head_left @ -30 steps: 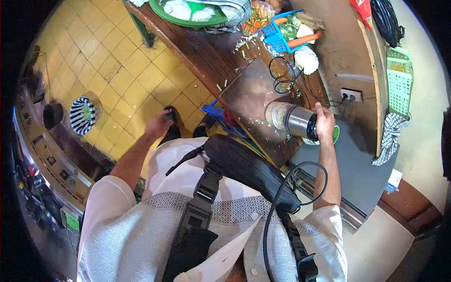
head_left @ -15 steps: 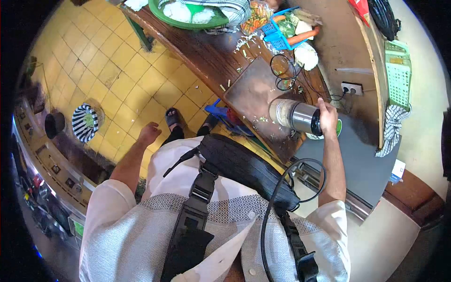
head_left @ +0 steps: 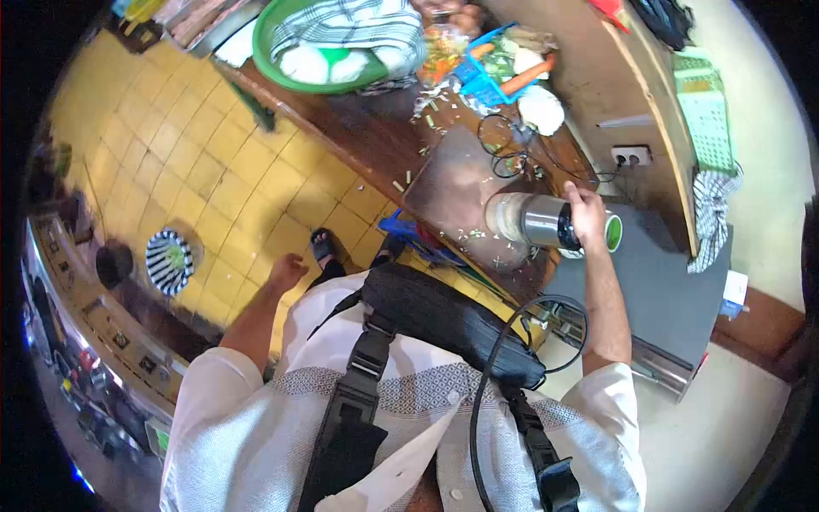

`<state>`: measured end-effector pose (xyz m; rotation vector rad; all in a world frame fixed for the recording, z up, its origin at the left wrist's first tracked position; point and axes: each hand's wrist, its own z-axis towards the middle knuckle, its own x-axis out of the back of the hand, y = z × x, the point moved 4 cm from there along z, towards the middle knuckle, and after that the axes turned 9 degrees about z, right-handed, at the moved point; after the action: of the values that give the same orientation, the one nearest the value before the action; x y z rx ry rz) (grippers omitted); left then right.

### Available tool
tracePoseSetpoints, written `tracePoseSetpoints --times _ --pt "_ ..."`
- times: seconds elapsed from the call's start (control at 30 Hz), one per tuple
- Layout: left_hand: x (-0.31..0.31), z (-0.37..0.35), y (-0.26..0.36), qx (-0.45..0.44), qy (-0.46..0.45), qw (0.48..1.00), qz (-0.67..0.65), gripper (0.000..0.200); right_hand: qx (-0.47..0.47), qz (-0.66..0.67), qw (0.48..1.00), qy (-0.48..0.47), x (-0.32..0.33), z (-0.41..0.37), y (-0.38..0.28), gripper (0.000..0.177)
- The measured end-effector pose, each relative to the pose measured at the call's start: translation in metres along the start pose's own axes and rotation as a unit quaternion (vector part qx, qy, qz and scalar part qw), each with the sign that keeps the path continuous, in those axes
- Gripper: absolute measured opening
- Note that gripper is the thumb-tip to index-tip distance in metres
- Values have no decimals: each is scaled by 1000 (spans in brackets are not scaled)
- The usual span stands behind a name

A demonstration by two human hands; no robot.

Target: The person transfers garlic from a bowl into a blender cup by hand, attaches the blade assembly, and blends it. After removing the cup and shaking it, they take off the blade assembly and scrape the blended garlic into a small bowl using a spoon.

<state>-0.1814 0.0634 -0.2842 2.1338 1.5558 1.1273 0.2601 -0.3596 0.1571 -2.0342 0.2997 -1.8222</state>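
My right hand [head_left: 586,215] is closed over the black top of a metal cylindrical appliance [head_left: 546,220] that looks like a blender or grinder. Its pale, cloudy end [head_left: 509,215] is over a brown board [head_left: 461,175] strewn with small scraps. Just beyond my right hand, a small bowl with a green inside [head_left: 612,232] shows in part. My left hand [head_left: 288,271] hangs over the tiled floor, away from the table, with loosely bent fingers and nothing visible in it.
A green tub [head_left: 264,51] with cloth and white contents stands on the table, near a blue basket [head_left: 473,85] of vegetables and a white round vegetable [head_left: 541,111]. A black cord [head_left: 503,162] lies coiled near the wall socket [head_left: 631,155]. A striped basket [head_left: 155,264] stands on the floor.
The view has shifted, showing more of the green tub. My left hand appears slightly farther right and lower. My right hand stays on the appliance, and more of the green-lined bowl shows.
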Motion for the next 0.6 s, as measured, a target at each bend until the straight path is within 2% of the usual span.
tracePoseSetpoints --times 0.07,0.13,0.2,0.3,0.33,0.4,0.43,0.5,0.57,0.6 --pt "-2 3 -17 -16 -2 1000 -1 41 -5 -22 1000 -4 3 1 -2 58" --pt "9 -3 -1 -45 -1 999 6 41 -5 -27 1000 0 1 3 3 60" --pt "23 -12 17 26 -11 995 95 41 -35 -43 998 -27 2 3 4 64" --pt "23 0 21 16 -8 991 135 41 -39 -3 998 -41 6 3 4 65" --pt "25 2 29 17 -4 991 136 41 -42 -2 998 -55 8 4 1 66" --pt "29 1 52 0 -10 1000 24 42 -41 28 997 -57 6 6 3 66" --pt "26 6 54 2 -7 1000 26 42 -44 55 996 -55 6 7 6 66" --pt "18 23 56 -8 1 997 75 42 -39 18 998 -36 -2 6 12 62" --pt "12 31 58 -7 -1 998 60 41 8 -44 999 21 3 3 4 57" --pt "5 35 60 -15 5 999 47 40 -8 -22 1000 14 6 0 5 55"
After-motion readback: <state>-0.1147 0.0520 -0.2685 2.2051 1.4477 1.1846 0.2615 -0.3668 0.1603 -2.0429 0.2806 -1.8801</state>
